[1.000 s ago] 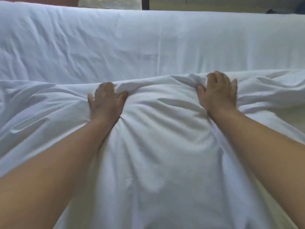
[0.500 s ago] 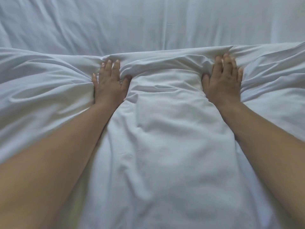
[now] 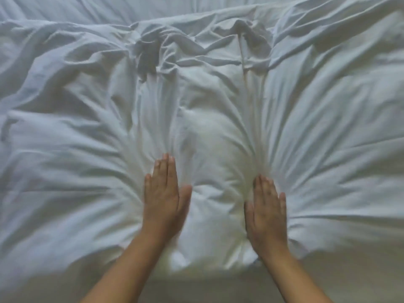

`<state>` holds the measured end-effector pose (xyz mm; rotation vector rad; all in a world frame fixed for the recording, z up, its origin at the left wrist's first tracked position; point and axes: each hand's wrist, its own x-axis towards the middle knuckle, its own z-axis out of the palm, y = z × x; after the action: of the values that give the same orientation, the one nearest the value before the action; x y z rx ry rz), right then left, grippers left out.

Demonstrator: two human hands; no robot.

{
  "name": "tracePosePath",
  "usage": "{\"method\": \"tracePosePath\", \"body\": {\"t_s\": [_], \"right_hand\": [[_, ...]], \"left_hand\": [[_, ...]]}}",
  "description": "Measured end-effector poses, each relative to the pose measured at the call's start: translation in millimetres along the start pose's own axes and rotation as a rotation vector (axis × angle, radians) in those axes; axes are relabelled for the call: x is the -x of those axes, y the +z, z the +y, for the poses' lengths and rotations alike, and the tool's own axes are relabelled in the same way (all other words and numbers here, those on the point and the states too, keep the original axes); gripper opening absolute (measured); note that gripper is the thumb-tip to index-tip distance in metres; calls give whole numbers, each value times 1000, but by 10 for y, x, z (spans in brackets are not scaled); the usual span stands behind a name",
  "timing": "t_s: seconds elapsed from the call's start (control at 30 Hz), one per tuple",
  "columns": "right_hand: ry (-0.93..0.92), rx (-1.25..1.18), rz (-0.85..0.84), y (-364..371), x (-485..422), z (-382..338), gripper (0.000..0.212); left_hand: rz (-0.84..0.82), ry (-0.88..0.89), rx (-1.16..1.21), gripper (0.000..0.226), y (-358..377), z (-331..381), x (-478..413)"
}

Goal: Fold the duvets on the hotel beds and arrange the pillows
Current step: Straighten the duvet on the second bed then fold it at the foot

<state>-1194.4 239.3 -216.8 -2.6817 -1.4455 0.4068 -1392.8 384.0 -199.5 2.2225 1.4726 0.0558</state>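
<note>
— The duvet [image 3: 306, 127] runs past the left, right and top edges, so its full outline cannot be seen.

— And the arms?

— Both forearms are cut off by the bottom edge. The left hand [image 3: 164, 200] is smeared by motion along its thumb side; the right hand [image 3: 265, 213] is slightly soft as well.

— What lies under the cloth?

— Hidden. The palms face down, so whatever they touch cannot be told. The pale strip [image 3: 207, 285] along the bottom, between the forearms, is too blurred to identify.
</note>
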Motion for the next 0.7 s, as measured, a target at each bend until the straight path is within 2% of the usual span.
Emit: {"method": "tracePosePath", "body": {"t_s": [0.1,0.17,0.23,0.27,0.33,0.37,0.43,0.5,0.57,0.63,0.7], "right_hand": [[63,75,-152,8,391,-3,64],[68,88,-218,0,511,35,67],[-13,64,-260,-101,585,114,68],[-51,6,-263,-175,605,169,65],[-45,-299,-275,-435,602,281,51],[7,-475,-221,-586,594,365,40],[220,-696,-51,-823,588,650,23],[499,-893,22,-895,560,1122,15],[736,-1103,36,-863,528,1738,14],[842,-1160,14,-866,516,2407,20],[924,-1168,-18,-937,520,3047,23]], "left_hand": [[-127,58,-155,80,239,-25,506],[-194,21,-177,81,397,-19,765],[-244,-51,-132,83,451,98,993],[-266,-77,-96,88,458,196,1090],[-309,-122,37,95,465,432,1258],[-294,-131,113,94,443,566,1328],[-139,-123,289,75,439,860,1467],[-13,-179,461,48,544,1213,1576],[-4,-268,598,33,722,1667,1665],[-88,-369,704,35,979,2170,1681],[-172,-542,803,50,1247,2691,1637]]}}
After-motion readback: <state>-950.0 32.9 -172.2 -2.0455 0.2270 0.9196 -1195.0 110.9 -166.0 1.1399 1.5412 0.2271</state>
